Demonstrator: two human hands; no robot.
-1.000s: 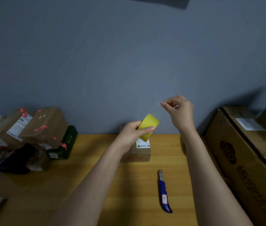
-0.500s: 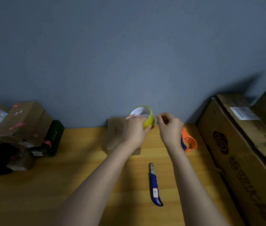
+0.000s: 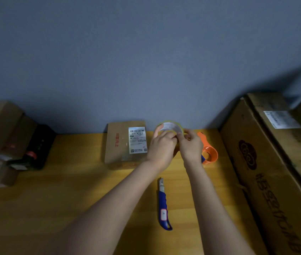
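Observation:
A yellow roll of tape with a white inner core is held up over the back of the wooden table, its open side turned toward me. My left hand grips the roll from the left and below. My right hand pinches at the roll's right edge with thumb and fingertips. A small cardboard parcel with a white shipping label lies flat just left of my hands. An orange tape dispenser sits right behind my right hand, partly hidden by it.
A blue utility knife lies on the table between my forearms, blade end pointing away. Large cardboard boxes line the right side. A stack of small parcels and a dark box fills the left. A grey wall stands behind.
My right hand came down from up high to the roll. The roll turned from edge-on to open side facing me, and both hands now meet on it. The view tilted down and left.

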